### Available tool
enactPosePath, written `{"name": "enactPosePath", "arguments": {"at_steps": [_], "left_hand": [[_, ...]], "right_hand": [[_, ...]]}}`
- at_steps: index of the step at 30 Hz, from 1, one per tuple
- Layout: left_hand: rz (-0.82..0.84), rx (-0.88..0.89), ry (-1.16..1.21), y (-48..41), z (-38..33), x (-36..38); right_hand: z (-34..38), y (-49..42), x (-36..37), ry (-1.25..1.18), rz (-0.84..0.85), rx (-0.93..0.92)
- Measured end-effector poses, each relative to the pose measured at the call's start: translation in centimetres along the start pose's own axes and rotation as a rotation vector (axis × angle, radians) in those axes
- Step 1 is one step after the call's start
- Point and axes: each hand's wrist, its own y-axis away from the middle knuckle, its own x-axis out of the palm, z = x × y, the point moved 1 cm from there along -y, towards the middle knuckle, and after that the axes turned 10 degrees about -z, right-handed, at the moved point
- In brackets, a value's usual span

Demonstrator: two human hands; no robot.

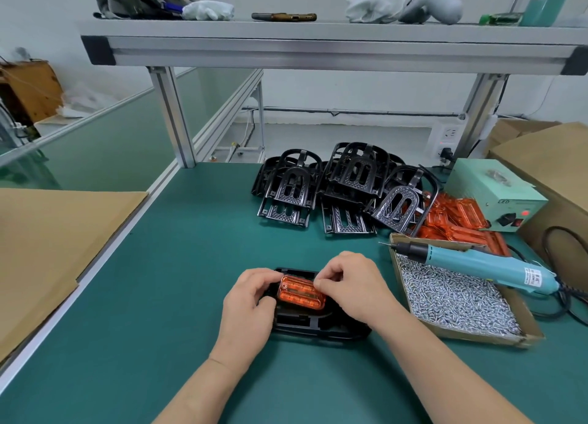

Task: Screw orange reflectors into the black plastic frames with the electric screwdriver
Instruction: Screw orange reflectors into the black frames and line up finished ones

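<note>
Fingers (270,275) of your left hand (251,299) and right hand (350,283) pinch one reflector (300,293) onto one frame (305,325), on the mat (191,264) before you. Seat it flat, holes aligned, before driving. Count: frame pile (343,185) too tangled to number; one screwdriver (471,261); loose reflectors (455,220) heaped; screws (455,299) uncountable.

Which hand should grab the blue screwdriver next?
Probably the right hand: the electric screwdriver lies across the box of screws on that side, close by. The left hand, beyond the orange reflector, could steady it on the black frame.
</note>
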Motion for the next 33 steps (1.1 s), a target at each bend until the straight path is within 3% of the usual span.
{"name": "enactPosePath", "arguments": {"at_steps": [5,12,17,20,25,33], "left_hand": [[-0.003,-0.028,0.013,0.0,-0.1,0.0],[0.05,0.062,-0.139,0.2,-0.3,-0.1],[0.106,0.149,-0.311,0.5,-0.3,0.4],[0.111,0.149,-0.345,0.5,-0.4,0.6],[0.075,0.156,-0.34,0.6,-0.5,0.8],[0.084,0.271,-0.405,1.0,-0.3,0.7]], "right_hand": [[0.5,0.7,1.3,0.21,-0.043,-0.09],[0.9,0.4,1.1,0.226,0.008,-0.133],[1.1,0.5,1.5,0.281,-0.046,-0.12],[0.9,0.8,1.6,0.245,-0.051,-0.126],[-0.3,0.9,-0.2,-0.032,-0.056,-0.097],[-1.0,1.5,-0.7,0.055,0.109,-0.192]]}}
